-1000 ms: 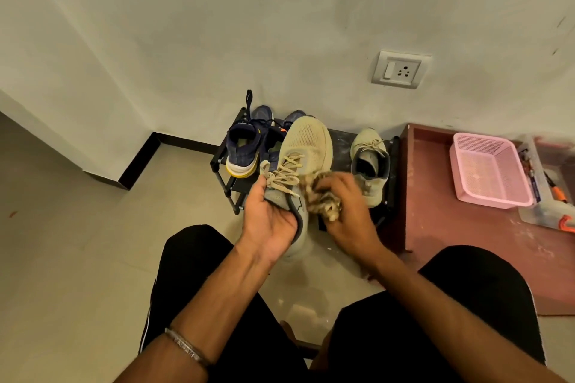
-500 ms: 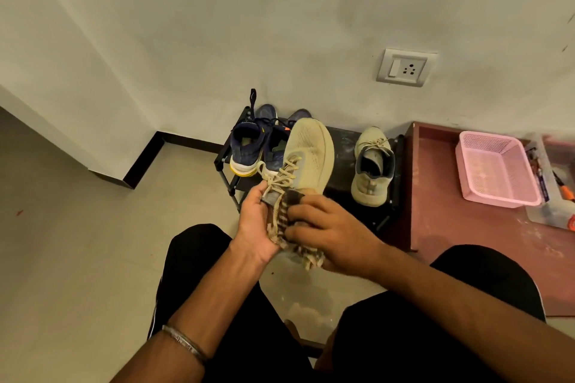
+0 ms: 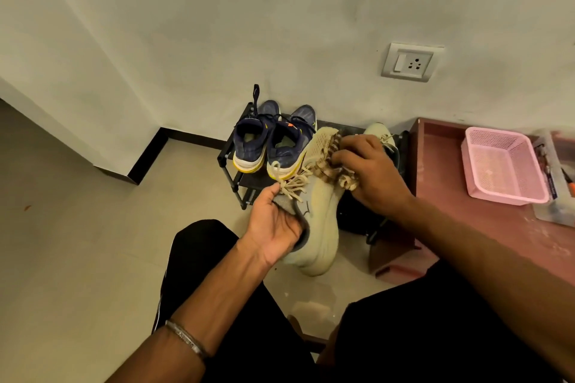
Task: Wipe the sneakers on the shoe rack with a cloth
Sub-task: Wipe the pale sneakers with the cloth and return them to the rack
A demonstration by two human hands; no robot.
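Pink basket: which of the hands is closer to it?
Right. The right hand wipes the beige sneaker beside the pink basket; the left hand grips the sneaker's far side.

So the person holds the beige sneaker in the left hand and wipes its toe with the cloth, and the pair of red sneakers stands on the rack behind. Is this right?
Not quite: the head view shows the pair on the rack is navy blue, not red. The rest holds: the left hand holds the beige sneaker, and the right hand wipes its toe with the cloth.

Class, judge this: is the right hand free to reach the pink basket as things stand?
Probably not yet: the right hand grips the cloth against the beige sneaker. The path to the pink basket looks clear.
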